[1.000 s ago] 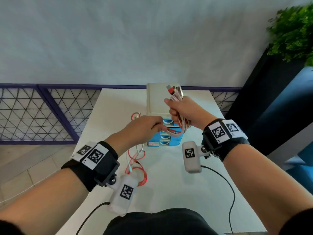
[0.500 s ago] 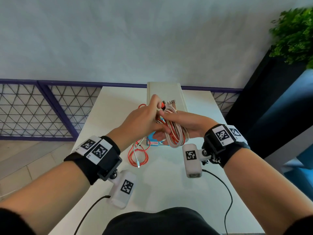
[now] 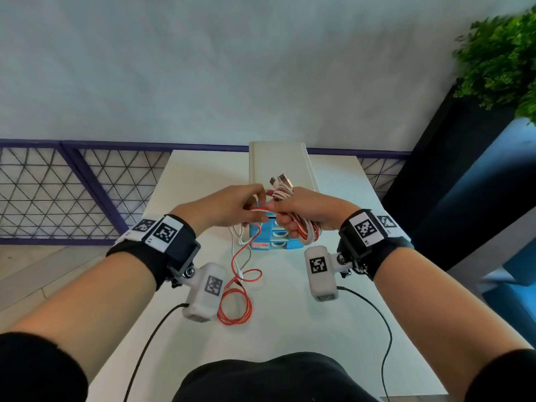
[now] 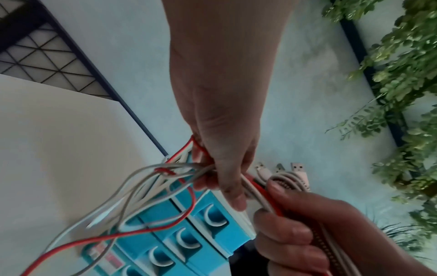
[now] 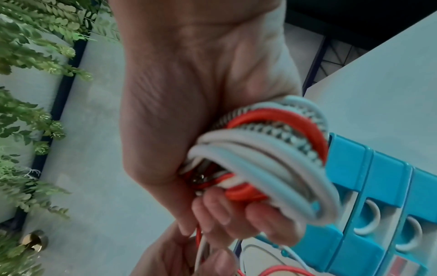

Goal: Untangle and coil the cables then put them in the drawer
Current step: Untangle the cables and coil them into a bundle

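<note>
My right hand [image 3: 293, 211] grips a coiled bundle of red, white and braided cables [image 3: 307, 233], held above the table in front of the blue drawer unit [image 3: 278, 239]. USB plugs [image 3: 281, 181] stick up out of the fist. In the right wrist view the coil [image 5: 272, 158] loops out below my curled fingers [image 5: 236, 216]. My left hand [image 3: 246, 210] pinches the loose red and white strands [image 4: 179, 168] just left of the bundle. The free tails hang down to a red loop [image 3: 235, 306] lying on the white table [image 3: 304, 329].
The drawer unit [image 4: 179, 233] has several small blue drawers with white crescent handles, all shown closed. A purple lattice fence [image 3: 72, 192] runs behind the table. A dark planter with a green plant [image 3: 499, 59] stands at the right.
My right hand has turned the bundle upright with the plugs pointing up. The left hand slid off the coil and now draws the loose strands leftward; more cable tail lies on the table.
</note>
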Available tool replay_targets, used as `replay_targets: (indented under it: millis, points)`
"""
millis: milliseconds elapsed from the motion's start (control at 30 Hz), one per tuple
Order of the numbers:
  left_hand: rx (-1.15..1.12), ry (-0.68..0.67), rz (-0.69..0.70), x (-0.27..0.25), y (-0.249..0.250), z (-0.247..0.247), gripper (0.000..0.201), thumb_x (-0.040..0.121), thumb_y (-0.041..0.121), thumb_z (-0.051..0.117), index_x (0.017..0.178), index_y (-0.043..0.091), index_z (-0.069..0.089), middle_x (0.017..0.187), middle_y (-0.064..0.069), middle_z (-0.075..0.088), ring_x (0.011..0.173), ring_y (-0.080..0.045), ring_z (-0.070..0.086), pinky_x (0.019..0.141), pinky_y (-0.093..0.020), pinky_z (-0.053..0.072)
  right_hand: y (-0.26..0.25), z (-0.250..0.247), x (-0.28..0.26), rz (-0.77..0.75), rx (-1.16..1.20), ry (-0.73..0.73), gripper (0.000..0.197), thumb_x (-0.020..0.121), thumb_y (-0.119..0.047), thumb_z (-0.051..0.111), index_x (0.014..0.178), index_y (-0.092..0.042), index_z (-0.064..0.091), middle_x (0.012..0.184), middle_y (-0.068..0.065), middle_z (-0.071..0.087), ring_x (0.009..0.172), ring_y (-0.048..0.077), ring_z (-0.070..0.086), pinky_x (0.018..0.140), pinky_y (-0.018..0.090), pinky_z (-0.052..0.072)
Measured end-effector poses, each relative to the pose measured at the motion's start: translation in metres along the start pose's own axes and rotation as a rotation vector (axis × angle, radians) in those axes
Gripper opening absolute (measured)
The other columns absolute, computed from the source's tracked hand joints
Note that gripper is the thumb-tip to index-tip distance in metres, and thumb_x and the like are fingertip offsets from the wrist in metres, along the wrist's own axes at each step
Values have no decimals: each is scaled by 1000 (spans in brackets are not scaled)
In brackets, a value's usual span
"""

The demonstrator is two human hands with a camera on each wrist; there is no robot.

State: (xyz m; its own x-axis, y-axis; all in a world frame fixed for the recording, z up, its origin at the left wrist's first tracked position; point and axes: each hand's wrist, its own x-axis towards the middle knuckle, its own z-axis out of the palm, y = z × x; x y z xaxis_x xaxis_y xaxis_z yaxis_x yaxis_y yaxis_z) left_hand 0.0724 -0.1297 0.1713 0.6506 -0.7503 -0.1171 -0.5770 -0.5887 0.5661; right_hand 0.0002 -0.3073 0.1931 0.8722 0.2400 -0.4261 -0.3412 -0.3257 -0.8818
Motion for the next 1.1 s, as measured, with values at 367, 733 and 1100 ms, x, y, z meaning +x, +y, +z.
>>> replay_targets:
  millis: [367,733,1100]
  points:
    - [336,105,-76,-14,-51,20,11,89,48,48,86,38,53,77,14,57,82,-5,49,87,-37,22,1,-26,-20,65,-85,64,17,95,-18,59,97,-2,65,56,2,46,45,12,42,46,24,42]
    - [209,157,-227,-21,-48,49,24,86,45,55,68,29,55,59,8,44,79,-13,43,88,-37,24,0,-31,-24,36,210,35,31,97,-13,53,70,-12,70,54,0,38,40,8,35,41,20,36]
    - [-25,182,-67,-42,-38,49,33,70,61,46,70,32,62,94,10,64,106,2,51,114,-33,-5,-12,-42,-24,-40,141,100,20,97,-15,53,101,2,63,52,-2,38,41,9,35,42,22,37]
